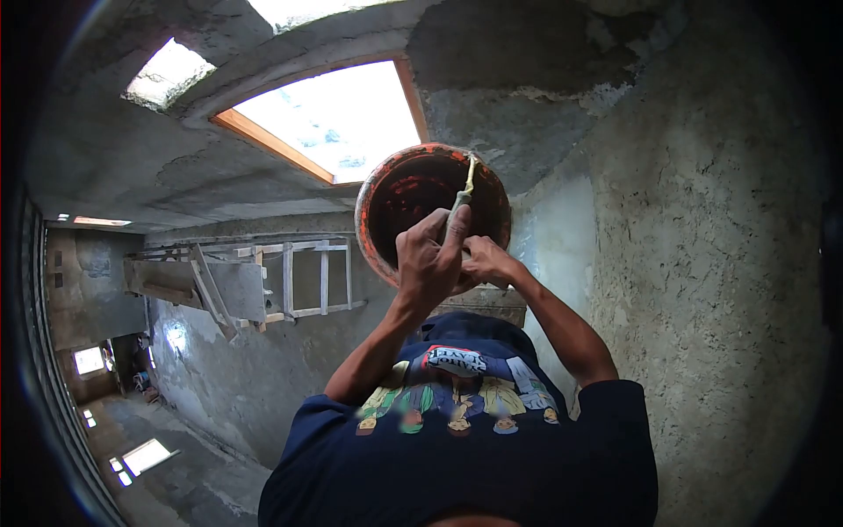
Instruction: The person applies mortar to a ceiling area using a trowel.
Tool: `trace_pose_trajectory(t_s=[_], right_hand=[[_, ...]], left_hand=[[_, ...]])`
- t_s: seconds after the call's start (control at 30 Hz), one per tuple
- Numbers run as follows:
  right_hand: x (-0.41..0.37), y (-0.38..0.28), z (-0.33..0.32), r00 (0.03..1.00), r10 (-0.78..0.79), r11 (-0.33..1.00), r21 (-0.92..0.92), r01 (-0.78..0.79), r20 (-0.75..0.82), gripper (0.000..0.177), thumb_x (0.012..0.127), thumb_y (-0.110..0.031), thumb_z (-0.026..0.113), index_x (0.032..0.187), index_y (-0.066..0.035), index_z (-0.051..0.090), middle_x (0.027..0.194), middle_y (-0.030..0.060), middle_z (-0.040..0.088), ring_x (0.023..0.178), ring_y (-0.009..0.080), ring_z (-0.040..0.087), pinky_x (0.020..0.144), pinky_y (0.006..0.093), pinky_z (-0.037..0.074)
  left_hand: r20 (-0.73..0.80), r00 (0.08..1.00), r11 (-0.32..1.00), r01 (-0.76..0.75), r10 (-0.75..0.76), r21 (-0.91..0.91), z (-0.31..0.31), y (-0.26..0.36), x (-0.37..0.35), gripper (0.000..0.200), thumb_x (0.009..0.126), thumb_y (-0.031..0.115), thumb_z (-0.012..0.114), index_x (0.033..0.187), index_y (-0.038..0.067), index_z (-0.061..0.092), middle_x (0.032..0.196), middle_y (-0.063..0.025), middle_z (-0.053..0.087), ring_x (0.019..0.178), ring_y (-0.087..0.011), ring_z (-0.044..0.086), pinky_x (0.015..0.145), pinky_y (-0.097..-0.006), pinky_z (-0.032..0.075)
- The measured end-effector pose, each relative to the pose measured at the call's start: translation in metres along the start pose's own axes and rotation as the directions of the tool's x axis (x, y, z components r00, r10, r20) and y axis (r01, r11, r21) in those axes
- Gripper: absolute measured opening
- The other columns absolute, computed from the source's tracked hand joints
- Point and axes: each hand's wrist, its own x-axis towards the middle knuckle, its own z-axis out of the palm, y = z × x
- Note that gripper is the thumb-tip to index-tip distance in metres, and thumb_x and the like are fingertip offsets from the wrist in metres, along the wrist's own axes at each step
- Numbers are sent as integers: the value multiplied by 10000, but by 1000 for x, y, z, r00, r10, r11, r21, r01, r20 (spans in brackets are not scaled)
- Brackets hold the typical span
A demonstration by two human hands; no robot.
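**A:** Fingers (439,230) of the co-worker's left hand (428,262) are curled tight, pinching a pale twisted cord (463,195) near its lower end. From the fingertips the cord runs straight up to the rim of the round, rust-orange metal pan (413,189).

**B:** And the other hand?

**A:** The co-worker's right hand (487,262) sits just beside the left, fingers bent at the pan's lower edge. Can't tell what it grips. The pan is right above both raised hands, under the wood-framed skylight (334,119). The camera wearer's own hands are out of frame.
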Motion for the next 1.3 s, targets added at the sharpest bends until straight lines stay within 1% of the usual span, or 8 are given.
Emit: trace_pose_trajectory(t_s=[0.17, 0.3, 0.43, 0.7, 0.93, 1.17, 1.23, 1.3], right_hand=[[-36, -40, -45, 980, 198, 979, -46, -198, -6, 422, 721, -342, 663, 913, 32, 630, 864, 253, 640, 852, 379, 635, 759, 417, 491], [-83, -33, -53, 974, 93, 995, -17, -99, -206, 419, 735, -316, 654, 982, 21, 620, 880, 239, 646, 841, 374, 634, 770, 405, 487], [-100, -8, -43, 936, 315, 947, -18, -321, -157, 424, 744, -322, 630, 1003, 13, 624, 903, 257, 641, 840, 386, 629, 785, 417, 485], [-108, 14, -24, 891, 354, 929, -7, -371, -283, 541, 736, -366, 653, 1106, 27, 608, 991, 287, 627, 967, 414, 607, 876, 419, 481], [-107, 32, -13, 895, 289, 956, 61, -286, -340, 396, 754, -313, 665, 939, 33, 612, 691, 194, 620, 675, 305, 629, 659, 392, 491], [-113, 23, -8, 854, 213, 961, -54, -270, -475, 403, 778, -304, 613, 1003, 31, 612, 852, 221, 654, 800, 367, 635, 732, 405, 502], [-118, 8, -17, 905, 398, 664, 727, -173, -149, 375, 824, -283, 545, 997, 43, 609, 889, 149, 618, 740, 229, 611, 728, 328, 498], [-117, -18, -20, 827, 449, 657, 752, -50, -338, 308, 843, -247, 526, 1037, -8, 539, 712, 30, 515, 640, 144, 553, 588, 293, 466]], left_hand=[[-180, 976, 990, 110, -124, -85, -11, -30, 35, 479, 963, 333, 510, 621, -2, 532, 490, -29, 430, 462, -101, 395, 447, -318, 326], [-79, 947, 906, 271, -312, -326, -20, -33, 43, 476, 987, 344, 459, 589, 85, 476, 498, 38, 390, 403, -56, 331, 368, -250, 249], [83, 945, 839, 319, -315, -441, -10, -26, 44, 492, 987, 364, 453, 582, 85, 478, 495, 33, 424, 389, -45, 352, 345, -233, 261], [66, 962, 921, 273, -265, -277, 1, -23, 43, 429, 980, 338, 477, 605, 133, 446, 488, 72, 343, 372, -24, 276, 333, -218, 213], [118, 952, 890, 306, -283, -338, -2, -29, 38, 423, 979, 330, 487, 603, 142, 434, 485, 79, 327, 367, -22, 273, 330, -214, 205], [7, 983, 979, 185, -185, -87, -4, -47, 48, 435, 975, 327, 497, 590, 132, 450, 486, 70, 350, 371, -27, 279, 335, -219, 210], [23, 977, 966, 211, -210, -149, -3, -47, 47, 440, 977, 319, 496, 584, 125, 455, 486, 66, 365, 375, -25, 288, 337, -218, 208], [55, 974, 961, 226, -220, -162, -3, -48, 46, 439, 980, 312, 492, 586, 123, 450, 485, 64, 369, 376, -23, 293, 337, -217, 208]])
